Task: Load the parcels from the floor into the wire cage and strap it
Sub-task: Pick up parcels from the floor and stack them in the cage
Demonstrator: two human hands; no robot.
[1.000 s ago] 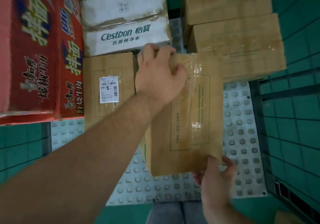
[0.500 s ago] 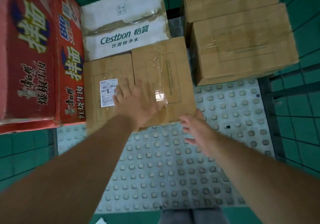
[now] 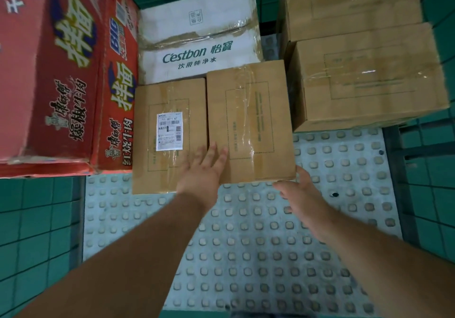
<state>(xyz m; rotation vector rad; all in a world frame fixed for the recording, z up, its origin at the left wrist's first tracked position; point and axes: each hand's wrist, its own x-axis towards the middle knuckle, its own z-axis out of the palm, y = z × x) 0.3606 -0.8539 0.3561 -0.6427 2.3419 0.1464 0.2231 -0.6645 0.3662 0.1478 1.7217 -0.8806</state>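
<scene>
Set down since a second ago, the taped parcel point(image 3: 251, 120) is lying flat on the studded cage floor point(image 3: 246, 256), long axis running away from the person. Left grip point(image 3: 202, 170), fingers straight, is resting on its near-left edge; right grip point(image 3: 302, 194), loose and empty, is touching its near-right corner.

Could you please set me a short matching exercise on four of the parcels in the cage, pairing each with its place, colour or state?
Things:
1. noodle carton
2. Cestbon box
3. taped brown box
4. stacked brown boxes

Descriptions:
A. far right
B. white, at the back in the middle
C. red, far left
D. right hand at its near corner

Pairs: 1-C, 2-B, 3-D, 4-A
</scene>
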